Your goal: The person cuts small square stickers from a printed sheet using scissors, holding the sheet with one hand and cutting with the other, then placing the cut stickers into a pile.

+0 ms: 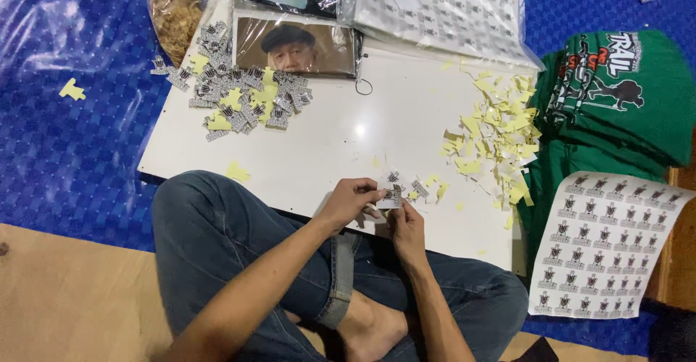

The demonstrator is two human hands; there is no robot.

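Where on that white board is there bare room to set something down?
The middle of the white board is bare, between the sticker pile and the yellow scraps. Crowded: the far edge and the near edge by both hands.

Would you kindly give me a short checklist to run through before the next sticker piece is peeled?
1. Piece gripped: ok. The left hand and the right hand both pinch one small sticker piece over the white board.
2. Backing separated: cannot tell; the fingers hide the edge.
3. Finished pile within reach: ok. The pile of cut stickers lies at the board's far left corner.
4. Scrap kept apart: ok. The yellow backing scraps are heaped at the right edge, away from the pile.
5. Next sheet at hand: ok. A printed sticker sheet lies to the right, partly on the green shirts.
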